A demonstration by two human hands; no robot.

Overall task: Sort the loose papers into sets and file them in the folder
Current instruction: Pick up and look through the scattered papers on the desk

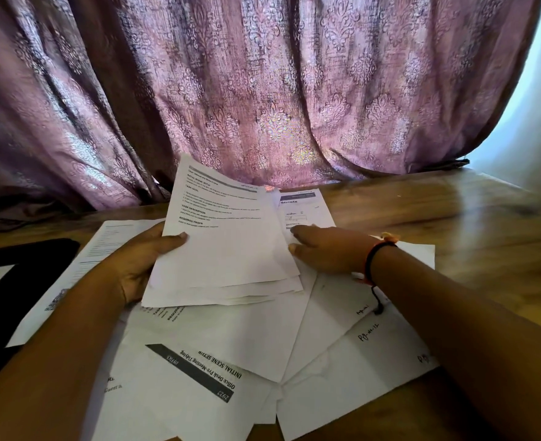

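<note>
My left hand (141, 262) grips a small stack of printed sheets (224, 249) by its left edge, lifted and tilted above the table. My right hand (326, 249) lies flat, fingers stretched, on the loose papers beside the stack, its fingertips touching a sheet headed "Sheets" (304, 208). Several loose papers (342, 361) are fanned out on the wooden table below, some with handwritten notes, one with a dark header band (192, 374). A black folder (17, 259) lies at the left edge, partly under a sheet (81, 268).
A purple patterned curtain (262, 90) hangs right behind the table's far edge. Bare wooden tabletop (469, 224) shows at the right. A bright window or wall (533, 122) is at the far right.
</note>
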